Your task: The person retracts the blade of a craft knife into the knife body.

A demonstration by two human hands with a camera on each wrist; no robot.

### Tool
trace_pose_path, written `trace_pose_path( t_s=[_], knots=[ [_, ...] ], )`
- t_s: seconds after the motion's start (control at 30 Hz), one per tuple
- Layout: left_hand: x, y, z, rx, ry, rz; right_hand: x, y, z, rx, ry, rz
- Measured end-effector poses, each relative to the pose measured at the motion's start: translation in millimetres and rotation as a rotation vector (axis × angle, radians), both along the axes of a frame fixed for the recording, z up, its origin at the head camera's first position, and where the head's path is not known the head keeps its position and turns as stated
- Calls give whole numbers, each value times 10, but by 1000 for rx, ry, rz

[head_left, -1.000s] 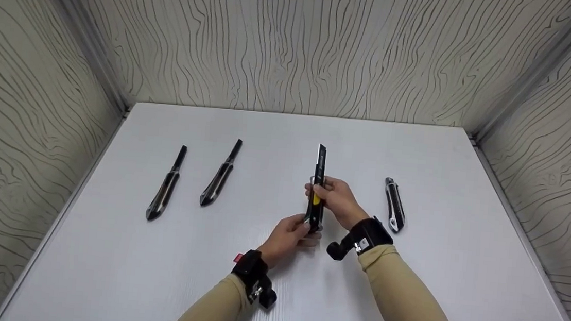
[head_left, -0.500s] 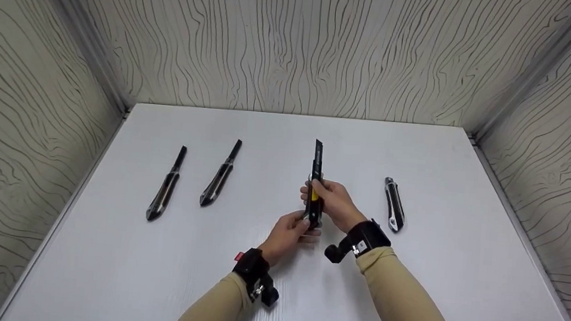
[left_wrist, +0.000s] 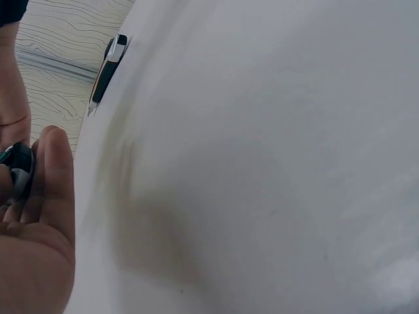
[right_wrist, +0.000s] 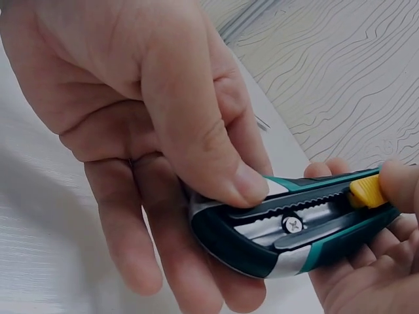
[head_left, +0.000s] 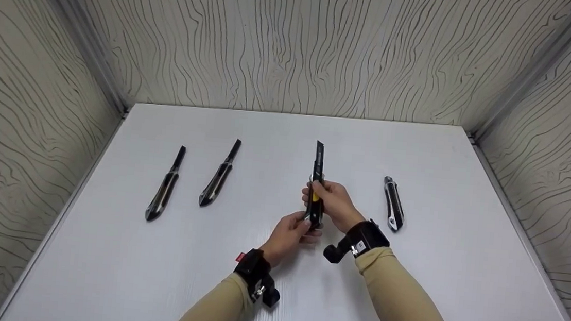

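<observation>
A black-and-green utility knife [head_left: 316, 216] is held above the white table between both hands, its dark blade [head_left: 319, 154] extended and pointing away from me. The left hand [head_left: 285, 237] pinches the rear end of the handle, thumb on top, as the right wrist view shows closely. Further up the handle, the right hand [head_left: 338, 204] grips it with its thumb against the yellow slider [right_wrist: 368, 191]. A screw and a toothed track show in the slot behind the slider. In the left wrist view only part of the knife's rear end [left_wrist: 19, 160] is visible.
Two utility knives [head_left: 162, 196] [head_left: 217, 183] with dark blades out lie on the left of the table [head_left: 99, 278]. Another knife [head_left: 393, 205], showing no extended blade, lies to the right of the right hand. Wood-patterned walls [head_left: 296, 42] enclose the back and sides.
The hands and the held knife have shifted very slightly left. Both grips look the same, and the knives on the table have stayed put.
</observation>
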State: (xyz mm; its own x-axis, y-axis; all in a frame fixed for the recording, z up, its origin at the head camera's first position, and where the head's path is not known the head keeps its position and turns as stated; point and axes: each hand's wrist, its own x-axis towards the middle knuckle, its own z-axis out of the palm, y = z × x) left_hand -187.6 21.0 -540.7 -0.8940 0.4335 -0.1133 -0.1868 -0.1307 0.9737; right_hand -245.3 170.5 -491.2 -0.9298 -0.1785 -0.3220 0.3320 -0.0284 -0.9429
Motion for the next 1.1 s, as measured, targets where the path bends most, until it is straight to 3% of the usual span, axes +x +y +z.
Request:
trace_pose_path(
  t_s=[1.1],
  knots=[
    [-21, -8, -2, -12, -29, -3, 0, -3, 16, 16, -6, 15]
  ],
)
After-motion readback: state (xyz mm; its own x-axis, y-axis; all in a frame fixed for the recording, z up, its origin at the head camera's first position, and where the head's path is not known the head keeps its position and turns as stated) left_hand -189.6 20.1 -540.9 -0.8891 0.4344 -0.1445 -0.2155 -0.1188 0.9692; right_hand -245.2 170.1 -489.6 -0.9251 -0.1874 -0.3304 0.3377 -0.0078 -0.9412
